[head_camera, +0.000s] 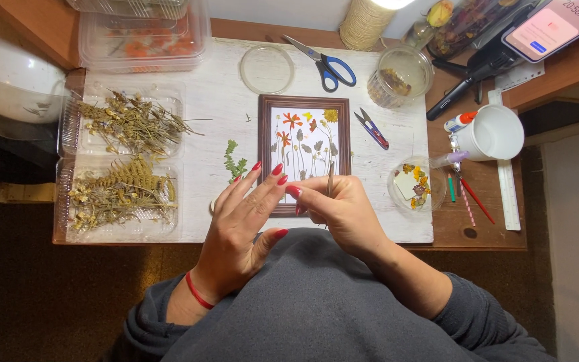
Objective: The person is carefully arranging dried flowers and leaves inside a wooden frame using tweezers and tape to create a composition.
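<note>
Pinching a pair of slim tweezers [330, 179] between thumb and fingertips, the right hand [343, 213] hovers over the lower edge of a small brown picture frame [304, 151] that lies flat on the white board [216, 114] — the tips point up into the arrangement of pressed flowers [303, 137] inside it. Whether the tweezer tips hold a petal or stem cannot be made out. The left hand [246, 221] rests beside it with fingers spread and loose, closed on nothing, its fingertips touching the frame's lower left corner. The pressed flowers look paper-thin, dry and brittle, almost weightless; they would likely crumble under a bare fingertip, so a stem end taken lightly with the tweezers seems the safest hold. The frame itself looks stiff and light, best steadied at its wooden border. A green fern sprig [234, 161] lies just left of the frame, trays of dried plants [125, 161] farther left, and a small round dish of petals [415, 184] sits to the right — blue-handled scissors [326, 64] lie above.
</note>
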